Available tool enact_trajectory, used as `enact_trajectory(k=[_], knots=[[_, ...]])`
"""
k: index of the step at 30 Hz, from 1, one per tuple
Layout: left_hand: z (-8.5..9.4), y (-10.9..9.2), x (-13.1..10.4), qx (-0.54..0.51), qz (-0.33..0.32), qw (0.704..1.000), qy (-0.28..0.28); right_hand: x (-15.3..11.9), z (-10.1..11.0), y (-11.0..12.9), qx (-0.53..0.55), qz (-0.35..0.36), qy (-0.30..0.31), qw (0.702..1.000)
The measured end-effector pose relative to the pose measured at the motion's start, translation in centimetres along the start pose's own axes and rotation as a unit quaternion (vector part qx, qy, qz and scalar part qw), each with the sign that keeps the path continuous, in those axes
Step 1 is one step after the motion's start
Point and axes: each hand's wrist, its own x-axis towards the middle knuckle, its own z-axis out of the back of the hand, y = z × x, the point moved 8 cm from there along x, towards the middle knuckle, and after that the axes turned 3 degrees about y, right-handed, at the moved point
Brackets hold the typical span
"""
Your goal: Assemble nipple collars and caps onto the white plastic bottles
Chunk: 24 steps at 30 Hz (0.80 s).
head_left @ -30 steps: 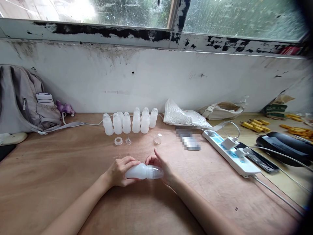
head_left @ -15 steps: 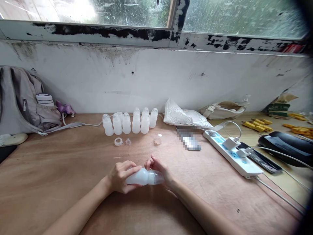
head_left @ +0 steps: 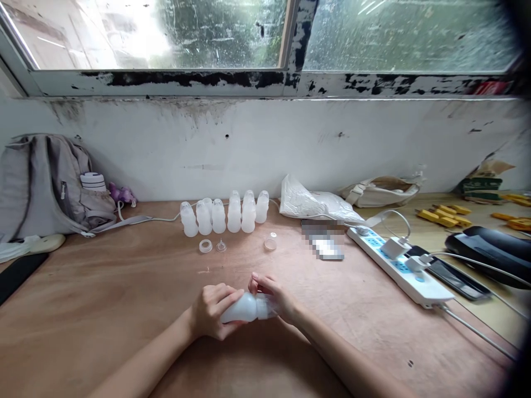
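A translucent white baby bottle [head_left: 244,307] lies on its side in the air just above the table. My left hand [head_left: 215,309] is wrapped round its body, and the base is hidden in the palm. At the other end, my right hand [head_left: 279,298] is closed round the clear cap [head_left: 267,305], with thumb and fingertips curled over the top. Beyond the hands lie a white screw ring [head_left: 206,246], a clear silicone nipple [head_left: 221,245] and a small clear disc-like part [head_left: 270,241]. Several similar baby bottles [head_left: 234,213] stand upright in a row behind them.
At the right, a white power strip [head_left: 398,265] with plugged-in chargers lies beside a dark phone [head_left: 452,273]. White plastic packaging [head_left: 315,202] and a blurred-out object [head_left: 326,243] are at the back. A grey backpack [head_left: 37,188] stands at the left.
The view has tilted, so the scene sits lower and slightly to the right. My right fingers have shifted slightly round the bottle's cap end. The left hand keeps its hold.
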Motion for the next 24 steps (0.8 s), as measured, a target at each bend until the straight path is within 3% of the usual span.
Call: enact_trajectory(k=[5,10,12,15,19,22,24], knots=[[-0.3,0.7,-0.1,0.012,0.010,1.000,0.012,0.1,0.0,0.6,-0.037,0.018,-0.021,0.999],[-0.3,2.3,0.4,0.060,0.055,0.997,0.013,0.5,4.0,3.1,-0.143,0.089,-0.208,0.964],[0.1,3.2,0.4,0.082,0.106,0.991,0.000,0.5,4.9,3.7,-0.169,0.093,-0.233,0.953],[0.9,4.4,0.0,0.089,0.169,0.981,-0.023,0.8,4.3,3.7,-0.158,0.070,-0.186,0.967],[2.1,5.1,-0.5,0.068,0.197,0.976,-0.062,0.6,1.8,5.5,-0.155,0.111,-0.129,0.973],[3.2,5.6,-1.0,0.045,0.225,0.967,-0.115,0.5,-0.8,8.2,-0.227,0.157,-0.095,0.956],[3.7,6.1,-1.3,0.031,0.250,0.956,-0.151,0.5,-2.7,10.5,-0.312,0.197,-0.075,0.926]])
